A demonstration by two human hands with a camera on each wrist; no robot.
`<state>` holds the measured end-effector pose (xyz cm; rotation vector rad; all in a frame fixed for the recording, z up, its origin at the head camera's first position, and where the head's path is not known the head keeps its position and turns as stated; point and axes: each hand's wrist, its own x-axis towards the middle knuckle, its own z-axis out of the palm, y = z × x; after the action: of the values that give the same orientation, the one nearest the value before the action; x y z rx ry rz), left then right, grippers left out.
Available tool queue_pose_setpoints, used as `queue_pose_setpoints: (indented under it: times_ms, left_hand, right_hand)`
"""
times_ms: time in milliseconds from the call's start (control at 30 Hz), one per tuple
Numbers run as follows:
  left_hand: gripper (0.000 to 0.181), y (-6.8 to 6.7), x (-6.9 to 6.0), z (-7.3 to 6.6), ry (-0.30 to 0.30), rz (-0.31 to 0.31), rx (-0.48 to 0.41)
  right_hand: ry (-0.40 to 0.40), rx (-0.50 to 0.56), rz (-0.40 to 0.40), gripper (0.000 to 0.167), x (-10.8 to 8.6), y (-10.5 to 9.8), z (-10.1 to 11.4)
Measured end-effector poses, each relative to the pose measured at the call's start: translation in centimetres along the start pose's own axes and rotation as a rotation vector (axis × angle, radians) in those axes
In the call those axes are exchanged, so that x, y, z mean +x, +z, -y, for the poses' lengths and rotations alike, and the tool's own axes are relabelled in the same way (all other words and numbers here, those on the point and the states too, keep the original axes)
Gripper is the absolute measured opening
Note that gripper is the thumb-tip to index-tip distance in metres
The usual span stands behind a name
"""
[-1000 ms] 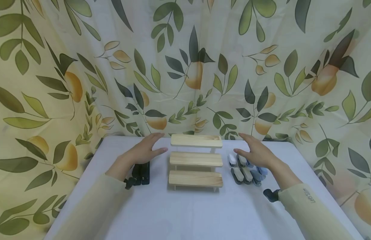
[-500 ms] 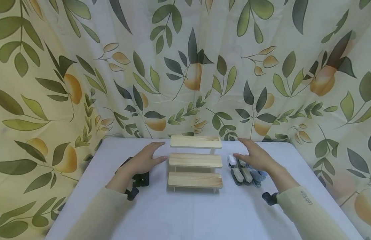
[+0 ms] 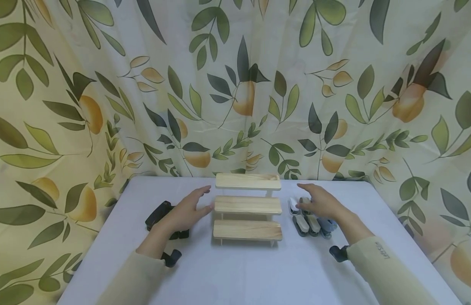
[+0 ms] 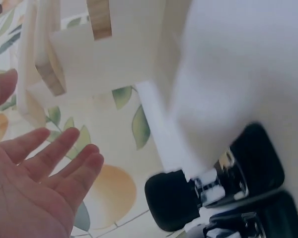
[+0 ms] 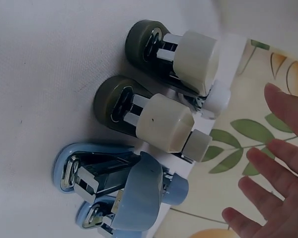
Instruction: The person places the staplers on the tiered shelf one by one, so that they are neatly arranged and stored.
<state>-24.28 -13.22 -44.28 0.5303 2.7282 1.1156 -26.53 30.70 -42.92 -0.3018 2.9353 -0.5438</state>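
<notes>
My left hand [image 3: 184,213] hovers over several black staplers [image 3: 158,214], fingers spread and holding nothing. The left wrist view shows its open palm [image 4: 30,198], with black staplers [image 4: 258,158] lying apart from it. My right hand [image 3: 322,203] is held above a group of staplers with its fingers apart. In the right wrist view, cream-and-dark staplers [image 5: 164,121] and blue staplers [image 5: 139,191] lie close together, and the right fingers do not touch them. Between the hands stands a three-tier wooden step rack [image 3: 247,205]; nothing lies on its boards.
A white cloth [image 3: 243,275] covers the table. Behind it and along the sides hangs a curtain [image 3: 144,110] printed with leaves and fruit. Each wrist wears a small black device [image 3: 338,253].
My left hand has come slightly nearer and lower, leaving a black stapler beyond it more in view. The right hand has shifted a little lower and left. Staplers and rack stay put.
</notes>
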Motion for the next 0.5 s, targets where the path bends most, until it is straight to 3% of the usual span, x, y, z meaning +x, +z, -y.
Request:
queue_pose_setpoints:
  times_ms: [167,500]
  left_hand:
    - [0.070,1.0,-0.4,-0.2,-0.029,-0.020,-0.043]
    - [0.064,3.0,-1.4,0.5,-0.073,0.000,-0.235]
  right_hand:
    - [0.024,0.002,0.027,0.079,0.4,0.4,-0.2]
    - [0.051,-0.001,0.060,0.079,0.9,0.6,-0.3]
